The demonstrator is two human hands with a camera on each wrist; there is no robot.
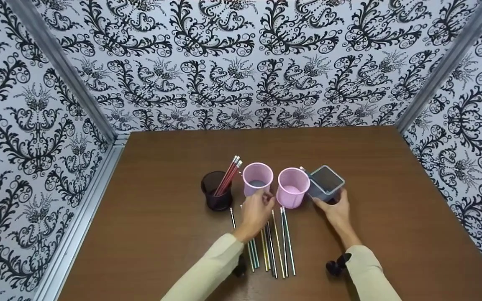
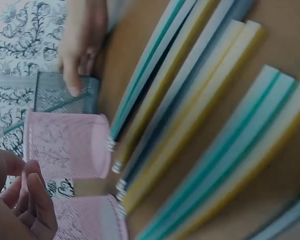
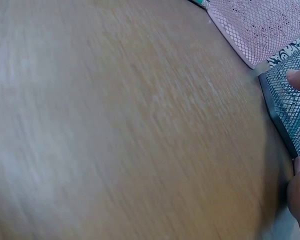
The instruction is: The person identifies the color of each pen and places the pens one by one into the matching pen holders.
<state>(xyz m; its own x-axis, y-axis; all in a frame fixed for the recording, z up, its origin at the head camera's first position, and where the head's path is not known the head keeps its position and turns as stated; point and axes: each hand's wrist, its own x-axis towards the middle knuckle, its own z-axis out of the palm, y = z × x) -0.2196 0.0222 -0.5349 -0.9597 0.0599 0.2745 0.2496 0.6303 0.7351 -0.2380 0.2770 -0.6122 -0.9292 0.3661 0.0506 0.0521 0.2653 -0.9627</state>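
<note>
My right hand [image 1: 339,212] grips a grey square mesh pencil holder [image 1: 319,194], thumb on one side and fingers on the other. A teal pencil [image 2: 65,105] shows through its mesh and sticks out past the rim. Touching or nearly touching the holder is a pink mesh cup [image 1: 290,200]. My left hand [image 1: 254,214] hovers in front of a second pink cup [image 1: 250,189], its fingers loosely bent with nothing visible between them. Below that hand, several striped pencils [image 1: 278,246] in teal, gold and dark colours lie side by side on the table.
A dark mesh cup [image 1: 218,203] stands to the left, holding several red pencils [image 1: 227,177] that lean right. The brown tabletop [image 1: 161,175] is bounded by patterned walls [image 1: 232,75] and metal rails [image 1: 82,217].
</note>
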